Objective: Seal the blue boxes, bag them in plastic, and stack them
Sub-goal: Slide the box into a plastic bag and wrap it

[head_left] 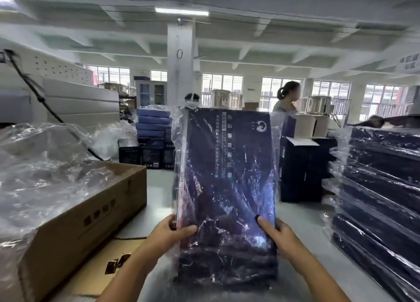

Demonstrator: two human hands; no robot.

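Far left I've got an open cardboard carton (86, 213) stuffed with loose clear plastic bags (45, 165), sitting on the near-left of the table (304, 229). Centre: the left hand (172, 231) grips the lower left edge of the blue box (229, 176), thumb across the front face, fingers wrapped behind. The box is already in a clear bag and held upright between both hands, long axis vertical, printed face toward the camera. The right hand (281, 238) grips the lower right edge the same way, thumb on the front, fingers curled round the back. I can't tell which end of the bag is open; loose film shows at the top and down the left side. Right: a stack of bagged boxes (381, 188) lying flat, near the held box but apart from it. My read is that the stack lies right of the box, the right hand is nearer to it, and the box has to tip from vertical to flat before landing on top.
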